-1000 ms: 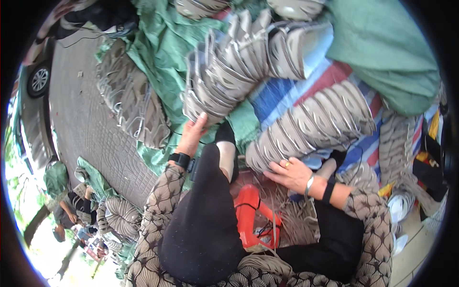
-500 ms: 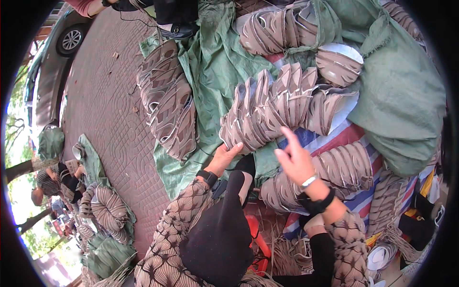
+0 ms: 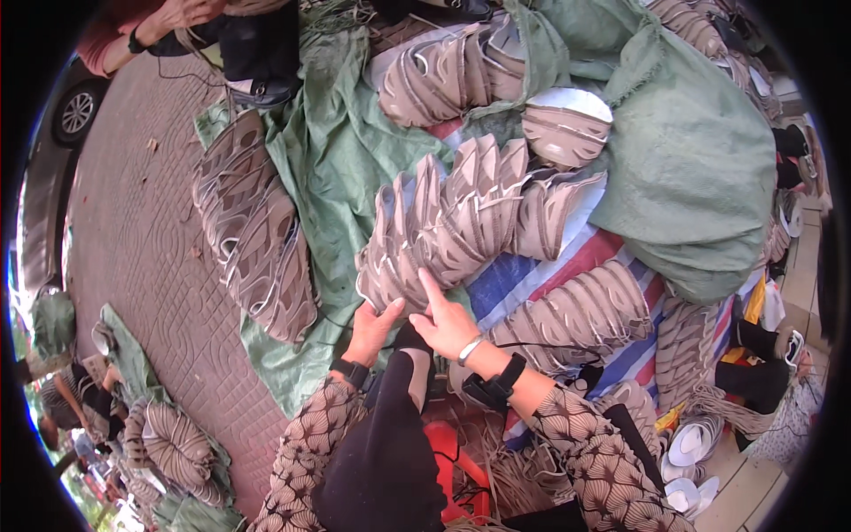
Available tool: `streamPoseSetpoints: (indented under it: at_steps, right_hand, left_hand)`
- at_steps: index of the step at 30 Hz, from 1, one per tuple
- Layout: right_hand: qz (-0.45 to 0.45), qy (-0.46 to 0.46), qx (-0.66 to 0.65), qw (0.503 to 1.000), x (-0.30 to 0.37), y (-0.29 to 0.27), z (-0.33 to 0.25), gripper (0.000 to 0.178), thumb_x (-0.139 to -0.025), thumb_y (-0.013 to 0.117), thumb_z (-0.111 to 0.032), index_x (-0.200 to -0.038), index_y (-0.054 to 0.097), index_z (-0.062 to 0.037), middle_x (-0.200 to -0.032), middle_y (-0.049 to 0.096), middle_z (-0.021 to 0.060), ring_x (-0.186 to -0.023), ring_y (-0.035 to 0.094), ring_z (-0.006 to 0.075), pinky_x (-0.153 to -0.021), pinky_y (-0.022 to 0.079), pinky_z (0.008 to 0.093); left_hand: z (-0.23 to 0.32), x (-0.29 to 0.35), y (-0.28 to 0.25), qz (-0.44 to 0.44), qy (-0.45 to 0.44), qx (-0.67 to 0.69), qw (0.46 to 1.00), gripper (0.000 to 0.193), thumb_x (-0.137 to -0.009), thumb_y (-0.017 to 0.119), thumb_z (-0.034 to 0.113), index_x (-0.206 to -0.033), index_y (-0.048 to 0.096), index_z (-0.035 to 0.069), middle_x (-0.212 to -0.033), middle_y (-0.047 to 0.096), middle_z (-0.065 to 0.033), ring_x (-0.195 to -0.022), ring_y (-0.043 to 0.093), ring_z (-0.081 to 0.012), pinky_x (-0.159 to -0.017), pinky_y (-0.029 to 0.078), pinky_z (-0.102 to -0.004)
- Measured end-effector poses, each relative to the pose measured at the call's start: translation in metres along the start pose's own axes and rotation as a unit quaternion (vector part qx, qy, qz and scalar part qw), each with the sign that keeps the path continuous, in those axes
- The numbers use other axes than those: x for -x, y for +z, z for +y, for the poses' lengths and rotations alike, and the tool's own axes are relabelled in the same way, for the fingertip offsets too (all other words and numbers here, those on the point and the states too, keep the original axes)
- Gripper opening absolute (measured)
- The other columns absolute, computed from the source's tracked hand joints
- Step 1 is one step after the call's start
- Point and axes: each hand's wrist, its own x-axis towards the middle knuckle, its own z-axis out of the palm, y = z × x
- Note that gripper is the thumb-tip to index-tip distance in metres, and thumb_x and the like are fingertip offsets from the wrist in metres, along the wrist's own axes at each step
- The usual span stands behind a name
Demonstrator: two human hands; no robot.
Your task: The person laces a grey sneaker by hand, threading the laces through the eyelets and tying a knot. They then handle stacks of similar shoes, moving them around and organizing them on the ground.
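A row of nested grey-brown shoe uppers (image 3: 443,222) with white edging lies across green and striped sheeting in front of me. At its near left end is my left hand (image 3: 372,332), thumb apart from the fingers, whose tips are partly hidden by the lowest uppers. Beside it, my right hand (image 3: 446,330) stretches its index finger onto the same row, thumb spread, holding nothing. Right of my right hand lies a second nested stack of uppers (image 3: 576,315). A third long stack (image 3: 253,235) rests to the left on the green sheet (image 3: 332,177).
A bulging green sack (image 3: 687,168) stands at the right. More uppers (image 3: 452,75) lie at the back, near another person's hand (image 3: 191,11) and dark-clad leg. A red plastic stool (image 3: 452,470) is by my knee. Patterned paving (image 3: 142,230) and a car wheel (image 3: 77,113) are leftward.
My right hand has come left and down toward my left hand, its index finger now on the row's near end. The whole view has shifted, so the stacks appear farther left.
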Motion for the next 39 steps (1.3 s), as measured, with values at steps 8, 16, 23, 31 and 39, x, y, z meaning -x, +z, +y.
streamPoseSetpoints:
  at_steps: [8, 16, 23, 31, 39]
  right_hand:
    - [0.329, -0.148, 0.097, 0.927, -0.044, -0.148, 0.008, 0.045, -0.073, 0.071, -0.013, -0.116, 0.059, -0.0039, -0.09, 0.059, 0.0113, -0.083, 0.058, 0.0249, -0.076, 0.048, 0.0349]
    - [0.356, -0.008, 0.429, 0.83, -0.104, -0.298, 0.025, 0.082, -0.074, 0.077, -0.025, -0.142, 0.033, -0.0113, -0.146, 0.036, 0.0149, -0.106, 0.059, 0.0411, -0.09, 0.05, 0.0462]
    - [0.278, 0.136, 0.416, 0.855, -0.103, -0.314, 0.048, 0.064, -0.071, 0.079, -0.031, -0.126, 0.05, -0.0124, -0.12, 0.052, 0.013, -0.104, 0.06, 0.0378, -0.089, 0.049, 0.046]
    - [0.445, -0.124, 0.362, 0.81, -0.044, -0.332, 0.057, 0.049, -0.07, 0.077, -0.03, -0.108, 0.059, -0.0032, -0.104, 0.058, 0.0162, -0.095, 0.058, 0.0372, -0.08, 0.048, 0.0426]
    - [0.531, -0.041, 0.257, 0.806, 0.067, -0.272, 0.091, 0.031, -0.072, 0.076, -0.016, -0.094, 0.057, -0.0037, -0.081, 0.062, 0.0176, -0.076, 0.06, 0.0395, -0.068, 0.047, 0.0416]
  left_hand:
    - [-0.002, -0.003, -0.007, -0.03, -0.025, 0.011, 0.999, 0.044, -0.089, 0.068, 0.019, -0.126, 0.055, 0.0, -0.119, 0.062, -0.0057, -0.107, 0.057, -0.0134, -0.097, 0.042, -0.0316]
    - [-0.003, -0.003, -0.01, -0.036, -0.025, 0.009, 0.999, 0.043, -0.09, 0.067, 0.021, -0.126, 0.055, 0.001, -0.119, 0.062, -0.0048, -0.107, 0.057, -0.0126, -0.098, 0.041, -0.0307]
    - [-0.001, -0.005, -0.014, -0.055, -0.039, 0.004, 0.998, 0.04, -0.091, 0.065, 0.018, -0.126, 0.055, 0.001, -0.118, 0.063, -0.0041, -0.106, 0.057, -0.011, -0.096, 0.042, -0.0285]
    - [-0.005, -0.006, -0.013, -0.049, -0.028, -0.001, 0.998, 0.042, -0.089, 0.068, 0.022, -0.123, 0.056, 0.002, -0.114, 0.064, -0.0016, -0.101, 0.057, -0.009, -0.093, 0.043, -0.0273]
    - [-0.007, -0.008, -0.014, -0.044, -0.034, -0.005, 0.998, 0.04, -0.089, 0.068, 0.023, -0.122, 0.057, 0.003, -0.112, 0.064, -0.0004, -0.098, 0.057, -0.0077, -0.092, 0.042, -0.0266]
